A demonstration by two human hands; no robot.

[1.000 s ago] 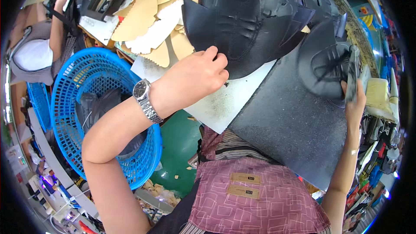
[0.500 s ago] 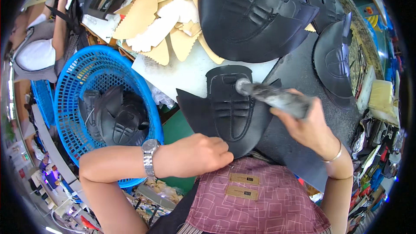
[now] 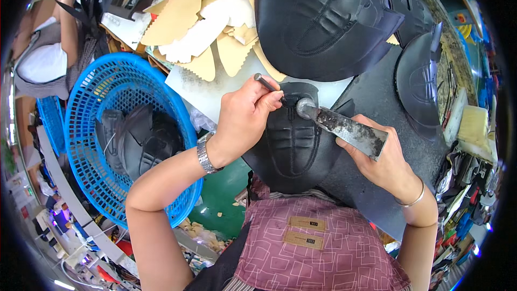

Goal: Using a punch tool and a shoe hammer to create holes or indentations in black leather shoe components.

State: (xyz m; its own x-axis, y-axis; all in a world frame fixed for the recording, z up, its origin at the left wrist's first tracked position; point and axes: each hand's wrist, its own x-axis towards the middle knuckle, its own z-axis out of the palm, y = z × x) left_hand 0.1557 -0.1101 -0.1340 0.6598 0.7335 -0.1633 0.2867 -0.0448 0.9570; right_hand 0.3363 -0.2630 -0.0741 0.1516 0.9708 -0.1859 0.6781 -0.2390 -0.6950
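Note:
A black leather shoe upper (image 3: 291, 151) with moulded ridges and curved stitching lies in front of me at the table's near edge. My left hand (image 3: 245, 113) is over its left side, fingers closed around a thin dark metal punch (image 3: 266, 83). The punch slants down toward the slot-shaped detail at the upper's far end; whether its tip touches cannot be made out. My right hand (image 3: 379, 156) is closed on a hammer with a worn metal head (image 3: 350, 129). The hammer's round face is just right of the punch, above the upper. Its handle is hidden.
A large stack of black uppers (image 3: 323, 27) stands beyond, with more uppers (image 3: 420, 81) at right. Cream and white cut pieces (image 3: 177, 19) pile up far left. A blue basket (image 3: 78, 124) holding black uppers is left. Another person (image 3: 46, 64) sits at far left.
My left hand has risen from the upper's near edge to its far end, and a punch now shows in it. The hammer, blurred before, is sharp and slightly further right.

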